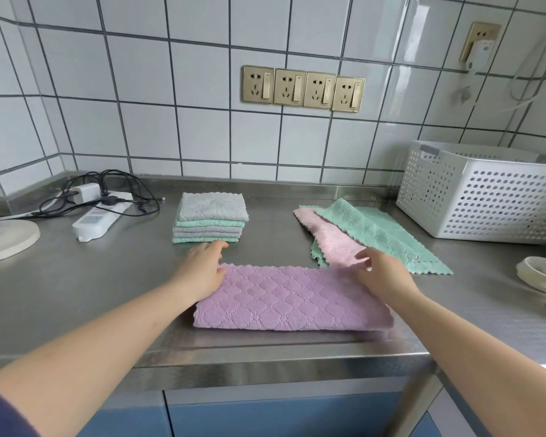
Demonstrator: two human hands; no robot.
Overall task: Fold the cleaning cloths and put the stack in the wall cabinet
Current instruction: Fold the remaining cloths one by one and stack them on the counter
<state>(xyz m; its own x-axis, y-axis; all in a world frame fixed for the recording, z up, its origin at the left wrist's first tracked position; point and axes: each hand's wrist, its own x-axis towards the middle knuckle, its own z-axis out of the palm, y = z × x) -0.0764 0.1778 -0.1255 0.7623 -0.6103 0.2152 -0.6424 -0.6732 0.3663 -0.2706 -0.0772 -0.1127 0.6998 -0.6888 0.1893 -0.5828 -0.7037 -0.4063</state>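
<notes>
Now: purple cloth [292, 299] folded in half between both hands — left hand [202, 268] flat, fingers straight, on its left end; right hand [383, 272] loosely spread on right end, gripping nothing. Folded stack [210, 217] just beyond left hand; unfolded pink cloth [331, 239] and green cloth [382, 234] beyond right.

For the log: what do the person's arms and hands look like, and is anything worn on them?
Both forearms are bare, with no watch or bracelet. The left hand seems to carry a thin ring on one finger; the right hand shows nothing worn. A dark blue sleeve shows at the lower left corner.
</notes>
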